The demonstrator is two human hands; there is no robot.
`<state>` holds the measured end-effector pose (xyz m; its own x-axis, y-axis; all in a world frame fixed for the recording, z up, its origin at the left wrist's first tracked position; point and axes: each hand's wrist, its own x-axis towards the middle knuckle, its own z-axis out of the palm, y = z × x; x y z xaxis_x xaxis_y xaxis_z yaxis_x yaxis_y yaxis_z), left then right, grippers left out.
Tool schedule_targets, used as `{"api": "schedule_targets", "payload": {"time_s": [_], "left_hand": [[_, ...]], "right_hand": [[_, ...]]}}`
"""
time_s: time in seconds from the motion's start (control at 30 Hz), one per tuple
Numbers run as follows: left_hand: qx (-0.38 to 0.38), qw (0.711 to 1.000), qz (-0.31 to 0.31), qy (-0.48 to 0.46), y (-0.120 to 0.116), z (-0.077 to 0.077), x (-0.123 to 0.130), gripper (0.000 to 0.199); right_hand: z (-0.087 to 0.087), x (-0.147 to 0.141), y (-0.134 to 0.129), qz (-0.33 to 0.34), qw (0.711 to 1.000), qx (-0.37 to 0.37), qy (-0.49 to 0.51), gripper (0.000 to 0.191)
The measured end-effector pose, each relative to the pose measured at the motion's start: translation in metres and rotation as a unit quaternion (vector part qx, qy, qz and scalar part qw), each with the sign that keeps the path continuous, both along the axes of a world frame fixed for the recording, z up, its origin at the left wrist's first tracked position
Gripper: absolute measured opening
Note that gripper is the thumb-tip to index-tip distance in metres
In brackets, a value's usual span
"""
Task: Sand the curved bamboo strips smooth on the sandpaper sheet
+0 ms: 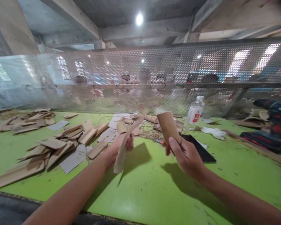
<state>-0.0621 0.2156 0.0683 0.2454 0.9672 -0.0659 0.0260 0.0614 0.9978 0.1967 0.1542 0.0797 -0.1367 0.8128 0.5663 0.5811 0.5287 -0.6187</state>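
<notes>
My left hand is closed around a long, thin, pale bamboo strip, which is slanted and smeared by motion. Just beyond this hand shows a short rounded bamboo piece; whether the hand touches it I cannot tell. In my right hand is a wider, curved bamboo piece, tilted with its top end away from me, the thumb pressed on its face. Both hands are above the green table, apart from each other. Between them lies a thin blade-like tool, partly hidden near the right fingers.
Split bamboo pieces lie heaped on the left, with paper sheets. A black tablet, a plastic bottle, a white glove and a power drill are on the right. A perforated metal screen stands behind, people beyond it.
</notes>
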Motion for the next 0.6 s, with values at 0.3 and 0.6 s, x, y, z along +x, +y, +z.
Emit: {"api": "schedule_targets", "payload": {"time_s": [0.3, 0.6], "left_hand": [[-0.287, 0.909, -0.286, -0.092, -0.023, 0.001, 0.024, 0.028], [-0.278, 0.905, -0.226, -0.228, -0.034, 0.018, 0.019, 0.073]], "right_hand": [[-0.011, -0.014, -0.004, 0.113, 0.990, -0.077, 0.018, 0.035], [-0.010, -0.013, -0.003, 0.076, 0.985, -0.146, 0.050, 0.040]]}}
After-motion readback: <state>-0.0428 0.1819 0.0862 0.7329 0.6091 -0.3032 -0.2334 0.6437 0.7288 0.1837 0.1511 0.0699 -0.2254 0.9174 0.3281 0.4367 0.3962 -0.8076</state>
